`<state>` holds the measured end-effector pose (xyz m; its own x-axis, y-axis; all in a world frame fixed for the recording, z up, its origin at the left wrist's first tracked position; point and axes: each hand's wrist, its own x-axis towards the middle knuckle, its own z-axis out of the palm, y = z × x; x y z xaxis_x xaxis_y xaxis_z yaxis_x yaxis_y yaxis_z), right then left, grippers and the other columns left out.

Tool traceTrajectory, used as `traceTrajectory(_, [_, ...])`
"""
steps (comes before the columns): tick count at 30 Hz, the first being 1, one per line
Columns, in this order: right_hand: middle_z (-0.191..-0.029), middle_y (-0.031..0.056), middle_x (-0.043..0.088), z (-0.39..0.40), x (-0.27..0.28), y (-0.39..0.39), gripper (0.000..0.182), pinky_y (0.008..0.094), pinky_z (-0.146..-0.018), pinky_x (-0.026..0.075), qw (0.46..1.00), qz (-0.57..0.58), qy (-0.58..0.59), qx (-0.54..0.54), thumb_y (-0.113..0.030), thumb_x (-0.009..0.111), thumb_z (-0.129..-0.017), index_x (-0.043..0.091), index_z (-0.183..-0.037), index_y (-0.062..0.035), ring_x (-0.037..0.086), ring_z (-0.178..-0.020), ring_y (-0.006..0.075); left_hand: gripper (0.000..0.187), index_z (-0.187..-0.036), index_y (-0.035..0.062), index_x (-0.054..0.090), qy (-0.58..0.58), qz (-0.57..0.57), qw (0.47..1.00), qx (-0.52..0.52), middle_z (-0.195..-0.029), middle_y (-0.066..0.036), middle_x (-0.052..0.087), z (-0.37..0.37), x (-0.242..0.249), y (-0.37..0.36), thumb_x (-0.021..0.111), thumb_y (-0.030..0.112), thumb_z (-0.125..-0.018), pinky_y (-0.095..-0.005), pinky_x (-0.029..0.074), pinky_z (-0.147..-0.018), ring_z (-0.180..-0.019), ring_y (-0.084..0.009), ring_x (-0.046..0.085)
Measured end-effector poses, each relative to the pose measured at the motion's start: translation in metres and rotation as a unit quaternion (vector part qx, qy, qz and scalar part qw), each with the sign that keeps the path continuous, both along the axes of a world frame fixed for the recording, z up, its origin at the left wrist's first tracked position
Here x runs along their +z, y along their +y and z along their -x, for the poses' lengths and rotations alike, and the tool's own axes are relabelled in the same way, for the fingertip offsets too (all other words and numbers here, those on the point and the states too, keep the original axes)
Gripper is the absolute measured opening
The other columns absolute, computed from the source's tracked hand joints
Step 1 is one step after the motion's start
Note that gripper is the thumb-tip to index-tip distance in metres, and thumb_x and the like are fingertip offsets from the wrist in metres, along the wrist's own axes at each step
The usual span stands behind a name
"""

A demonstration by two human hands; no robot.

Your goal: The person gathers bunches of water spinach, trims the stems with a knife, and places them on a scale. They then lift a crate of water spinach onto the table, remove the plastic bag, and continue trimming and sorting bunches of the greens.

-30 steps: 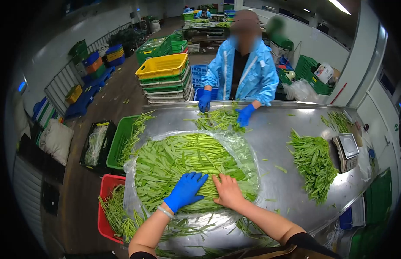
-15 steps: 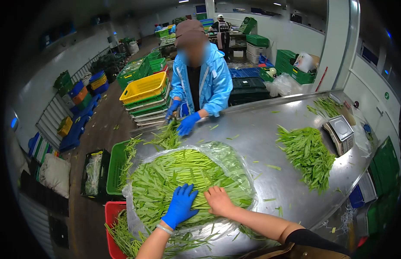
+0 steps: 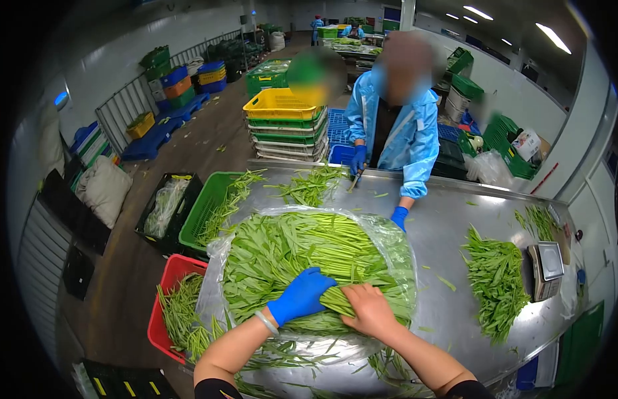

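The left hand's [image 3: 302, 294] blue-gloved grip was closed on a bunch of long-stemmed leafy greens [image 3: 335, 301], and the bare right hand's [image 3: 369, 310] grip was closed on the same bunch. The bunch lay just above the heap of greens [image 3: 289, 246] in a clear plastic bag [image 3: 397, 241] on the metal desk [image 3: 449, 223]. Left of the bag stood a red crate [image 3: 156, 329]; well to the right, a second pile of greens [image 3: 496, 286] lay beside a scale [image 3: 547, 261]. Across the desk stood a co-worker in a blue jacket [image 3: 423, 146].

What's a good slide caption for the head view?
Gloved left hand and bare right hand hold leafy green stems over a metal table.
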<state>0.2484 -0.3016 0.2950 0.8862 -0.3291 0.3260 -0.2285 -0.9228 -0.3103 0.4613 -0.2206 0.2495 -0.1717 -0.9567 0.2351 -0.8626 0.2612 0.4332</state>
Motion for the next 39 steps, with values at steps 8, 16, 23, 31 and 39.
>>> traceTrajectory(8, [-0.125, 0.0141, 0.060, 0.011, 0.000, -0.005, 0.083, 0.0370, -0.083, 0.055, 0.872, -0.471, -0.047, -0.124, -0.015, 0.081, -0.077, 0.033, -0.144, -0.0076, 0.066, -0.097, 0.0239, 0.056, -0.115, 0.0094, 0.064, 0.214, -0.025, 0.973, 0.088, -0.102, -0.016, 0.068, -0.036, 0.039, 0.007, 0.082, 0.023, -0.064, -0.0403, 0.050, -0.088, -0.098, -0.0349, 0.064])
traceTrajectory(16, [-0.108, 0.0133, 0.066, -0.022, -0.055, 0.010, 0.037, 0.0283, -0.082, 0.053, 0.690, -0.687, -0.218, -0.065, 0.004, 0.065, -0.086, 0.053, -0.121, 0.0027, 0.066, -0.098, 0.0208, 0.069, -0.127, 0.0106, 0.061, 0.105, 0.051, 0.993, 0.025, -0.111, -0.014, 0.064, -0.014, 0.057, 0.004, 0.086, 0.025, -0.064, -0.0405, 0.047, -0.094, -0.103, -0.0322, 0.061])
traceTrajectory(23, [-0.108, 0.0103, 0.067, -0.020, 0.007, 0.010, 0.050, 0.0293, -0.086, 0.051, 0.734, -0.645, -0.212, -0.017, 0.004, 0.061, -0.088, 0.042, -0.135, -0.0032, 0.064, -0.096, 0.0144, 0.072, -0.136, 0.0099, 0.054, 0.234, 0.061, 0.961, 0.133, -0.117, -0.011, 0.066, -0.047, 0.031, 0.018, 0.081, 0.012, -0.070, -0.0383, 0.049, -0.093, -0.104, -0.0281, 0.064])
traceTrajectory(31, [-0.108, 0.0107, 0.067, 0.005, -0.016, -0.027, 0.030, 0.0367, -0.087, 0.050, 0.939, -0.281, -0.170, -0.100, -0.004, 0.069, -0.083, 0.062, -0.112, -0.0038, 0.063, -0.098, 0.0256, 0.073, -0.133, 0.0029, 0.050, 0.460, 0.072, 0.853, 0.236, -0.127, -0.010, 0.061, -0.092, 0.036, 0.037, 0.080, -0.007, -0.067, -0.0350, 0.053, -0.092, -0.109, -0.0197, 0.062])
traceTrajectory(39, [-0.145, 0.0124, 0.045, -0.034, -0.073, -0.014, 0.054, 0.0487, -0.112, 0.030, 0.998, -0.011, 0.055, 0.014, -0.036, 0.063, -0.090, 0.050, -0.137, -0.0129, 0.039, -0.135, 0.0326, 0.070, -0.134, 0.0027, 0.049, 0.393, 0.085, 0.883, 0.243, -0.122, -0.009, 0.063, -0.106, 0.047, 0.054, 0.078, -0.005, -0.070, -0.0356, 0.050, -0.096, -0.109, -0.0198, 0.061])
